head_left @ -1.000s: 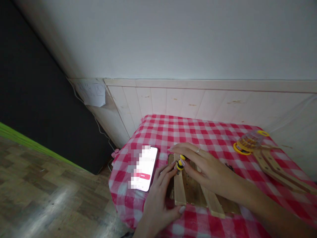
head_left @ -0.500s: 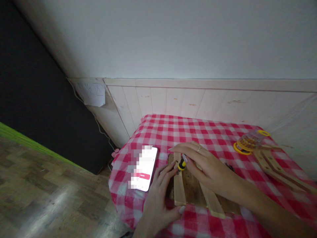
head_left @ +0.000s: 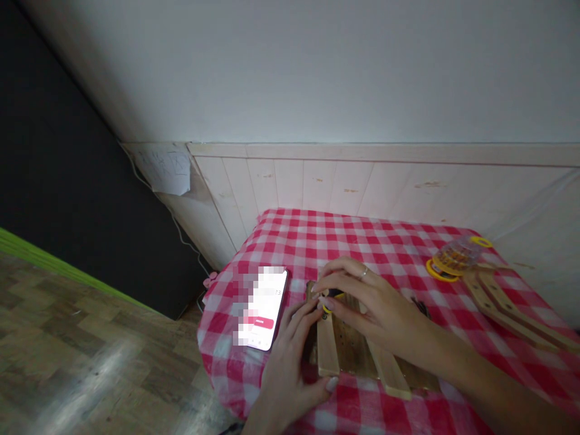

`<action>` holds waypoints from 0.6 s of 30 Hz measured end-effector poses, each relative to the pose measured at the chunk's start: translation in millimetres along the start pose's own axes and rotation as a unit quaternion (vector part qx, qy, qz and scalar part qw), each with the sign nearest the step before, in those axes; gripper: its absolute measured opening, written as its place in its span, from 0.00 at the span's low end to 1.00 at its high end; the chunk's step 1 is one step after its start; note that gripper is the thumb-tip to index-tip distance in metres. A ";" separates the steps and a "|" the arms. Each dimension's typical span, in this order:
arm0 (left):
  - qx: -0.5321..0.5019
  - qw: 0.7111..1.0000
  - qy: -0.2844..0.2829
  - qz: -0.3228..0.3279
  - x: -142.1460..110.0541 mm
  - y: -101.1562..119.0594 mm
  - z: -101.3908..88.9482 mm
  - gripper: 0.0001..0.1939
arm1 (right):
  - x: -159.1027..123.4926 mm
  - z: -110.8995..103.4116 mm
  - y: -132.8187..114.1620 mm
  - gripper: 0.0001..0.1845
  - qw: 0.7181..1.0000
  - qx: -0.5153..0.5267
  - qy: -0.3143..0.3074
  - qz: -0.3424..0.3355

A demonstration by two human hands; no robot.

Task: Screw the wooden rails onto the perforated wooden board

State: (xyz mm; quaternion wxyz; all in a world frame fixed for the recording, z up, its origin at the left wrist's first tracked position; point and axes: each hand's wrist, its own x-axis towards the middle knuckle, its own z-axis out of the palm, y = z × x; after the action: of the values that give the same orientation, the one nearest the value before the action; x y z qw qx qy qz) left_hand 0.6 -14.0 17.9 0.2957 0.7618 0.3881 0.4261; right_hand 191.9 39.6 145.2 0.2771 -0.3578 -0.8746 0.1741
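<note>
A small wooden slatted frame (head_left: 348,353) lies on a table with a red-and-white checked cloth (head_left: 344,241). My left hand (head_left: 290,356) rests on the frame's near left corner, fingers spread, thumb along its front edge. My right hand (head_left: 362,299) is curled over the frame's far left end, fingertips pinched around a small yellow-and-black screwdriver (head_left: 334,295) standing on the wood. Most of the tool is hidden by the fingers. A ring sits on one right finger.
A lit phone (head_left: 261,308) lies on the cloth just left of my hands. At the far right stand a clear round case with yellow rims (head_left: 455,257) and more wooden slats (head_left: 502,308). A pale panelled wall runs behind; wooden floor lies to the left.
My right fingers have curled in and closed tighter over the screwdriver, hiding more of it. My left hand has stayed on the frame.
</note>
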 end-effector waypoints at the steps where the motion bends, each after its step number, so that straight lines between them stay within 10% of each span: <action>1: 0.001 1.000 0.001 0.001 -0.3 -0.3 0.1 0.36 | 0.4 1.3 1.5 0.11 1.000 -0.002 0.007 0.000; 18: -0.008 1.000 -0.001 -0.005 2.3 3.4 -0.7 0.38 | 0.2 -6.5 -5.3 0.15 0.999 -0.036 -0.033 0.011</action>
State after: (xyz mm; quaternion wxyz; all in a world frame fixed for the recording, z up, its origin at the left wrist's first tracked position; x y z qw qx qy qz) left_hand 1.9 -13.8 21.9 0.3042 0.7582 0.3882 0.4265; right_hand 192.9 36.8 153.0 0.2332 -0.3715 -0.8848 0.1574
